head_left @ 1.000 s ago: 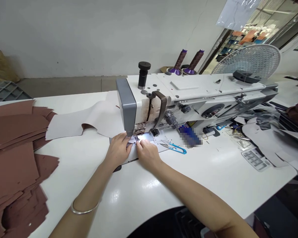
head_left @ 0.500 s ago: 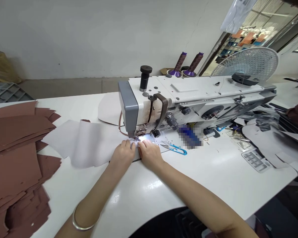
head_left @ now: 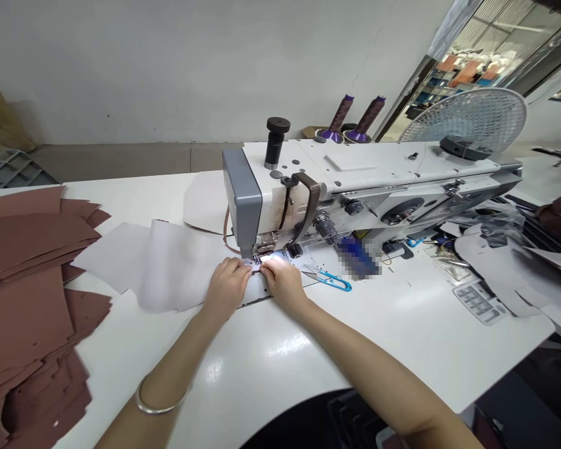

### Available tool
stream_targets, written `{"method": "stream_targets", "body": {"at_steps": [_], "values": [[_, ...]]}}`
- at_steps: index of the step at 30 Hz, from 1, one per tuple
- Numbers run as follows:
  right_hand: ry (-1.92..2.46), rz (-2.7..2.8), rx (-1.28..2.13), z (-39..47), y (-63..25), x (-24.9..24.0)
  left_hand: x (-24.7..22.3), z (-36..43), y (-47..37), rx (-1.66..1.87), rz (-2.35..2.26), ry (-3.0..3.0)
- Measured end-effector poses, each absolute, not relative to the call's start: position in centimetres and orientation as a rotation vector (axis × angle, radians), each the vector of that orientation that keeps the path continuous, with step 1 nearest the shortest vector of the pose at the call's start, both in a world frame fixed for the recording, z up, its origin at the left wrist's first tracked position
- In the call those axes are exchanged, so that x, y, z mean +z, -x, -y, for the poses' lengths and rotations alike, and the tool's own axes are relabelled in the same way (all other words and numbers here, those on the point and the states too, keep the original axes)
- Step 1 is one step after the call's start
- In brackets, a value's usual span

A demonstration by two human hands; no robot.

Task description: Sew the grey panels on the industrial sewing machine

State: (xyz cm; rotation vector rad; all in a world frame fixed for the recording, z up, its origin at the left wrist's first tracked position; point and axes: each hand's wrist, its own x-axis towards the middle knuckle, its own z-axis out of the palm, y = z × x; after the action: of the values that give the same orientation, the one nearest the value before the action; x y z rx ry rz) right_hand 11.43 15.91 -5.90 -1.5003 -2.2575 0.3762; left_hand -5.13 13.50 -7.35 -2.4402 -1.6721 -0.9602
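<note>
A pale, light-coloured piece (head_left: 177, 265) lies curved on the table, its right end under the needle area of a white sewing machine (head_left: 290, 187). My left hand (head_left: 228, 284) is closed on the piece's edge, just left of and in front of the presser foot (head_left: 258, 257). Close beside it, my right hand (head_left: 280, 280) pinches the edge near the foot, lit by the machine's lamp. Both thumbs point toward each other with a small gap between. Blue-handled thread snips (head_left: 330, 279) lie right of my right hand.
Stacked brown pieces (head_left: 23, 312) cover the table's left side. Another pale piece (head_left: 206, 202) lies behind the machine head. Two thread cones (head_left: 369, 118) and a fan (head_left: 467, 121) stand behind. At the right are pale pieces (head_left: 500, 262) and a grey plastic item (head_left: 479, 302).
My left hand has shifted slightly left, and its thumb now shows apart from my right hand. The pale piece has moved slightly left. The view has shifted a little.
</note>
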Motion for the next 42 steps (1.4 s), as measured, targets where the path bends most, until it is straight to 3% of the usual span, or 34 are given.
{"method": "stream_targets", "body": {"at_steps": [8,18,29,42], "values": [[1.429,2.293,0.342,-15.4,-11.3,-5.5,-7.7,-13.7,5.1,-0.921,1.657,2.490],[1.641,2.183,0.467,-16.1,-10.6,-5.1,-7.7,-13.5,4.9,-0.773,1.636,2.472],[1.439,2.469,0.044,-14.2,-11.5,-6.2,-7.4,-13.5,4.8,-0.698,1.659,2.446],[1.441,2.510,0.031,-14.4,-11.2,-6.2,-7.7,-13.6,5.1,-0.679,1.649,2.511]]}}
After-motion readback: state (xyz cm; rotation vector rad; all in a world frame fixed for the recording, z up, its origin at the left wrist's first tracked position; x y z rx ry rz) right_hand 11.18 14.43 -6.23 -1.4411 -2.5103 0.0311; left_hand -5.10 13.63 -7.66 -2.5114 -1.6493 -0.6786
